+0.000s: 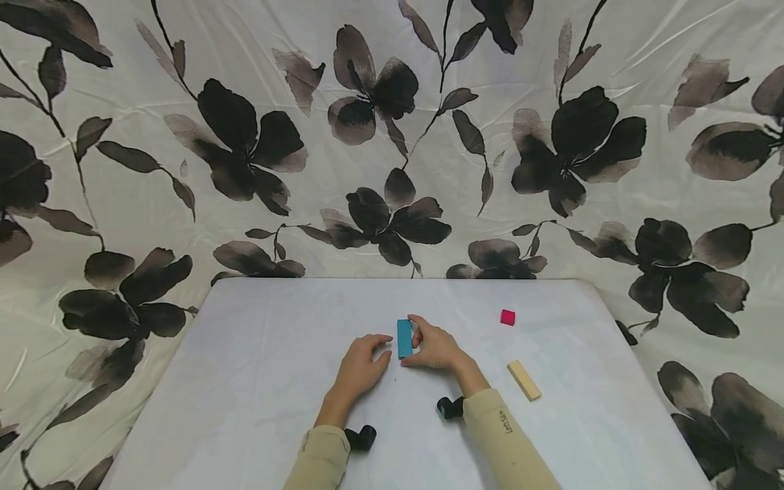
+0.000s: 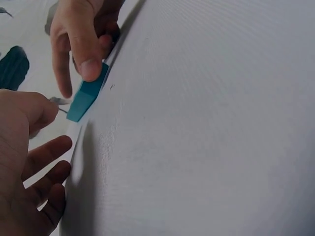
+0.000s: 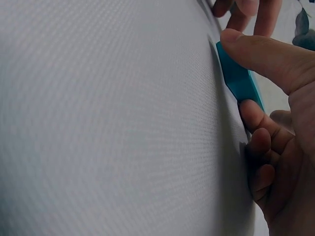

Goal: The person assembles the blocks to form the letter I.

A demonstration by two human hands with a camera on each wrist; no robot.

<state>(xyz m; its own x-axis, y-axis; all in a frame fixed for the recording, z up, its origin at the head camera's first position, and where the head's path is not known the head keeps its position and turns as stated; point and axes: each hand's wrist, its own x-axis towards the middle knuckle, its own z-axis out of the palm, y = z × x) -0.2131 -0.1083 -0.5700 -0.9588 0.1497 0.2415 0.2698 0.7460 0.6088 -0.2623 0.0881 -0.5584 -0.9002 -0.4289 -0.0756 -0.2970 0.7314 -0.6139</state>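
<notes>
our sleeves sit nearest, and beyond them our right hand (image 1: 436, 347) pinches the teal block (image 1: 404, 338) between thumb and fingers so it lies steady on the white table (image 1: 257, 381). our left hand (image 1: 360, 367) rests open just beside it. a red cube (image 1: 507, 317) and wooden block (image 1: 523, 380) lie apart, rightward.

White table (image 1: 245, 381) — blue block (image 1: 404, 338), red cube (image 1: 507, 317), wooden block (image 1: 523, 380)
</notes>
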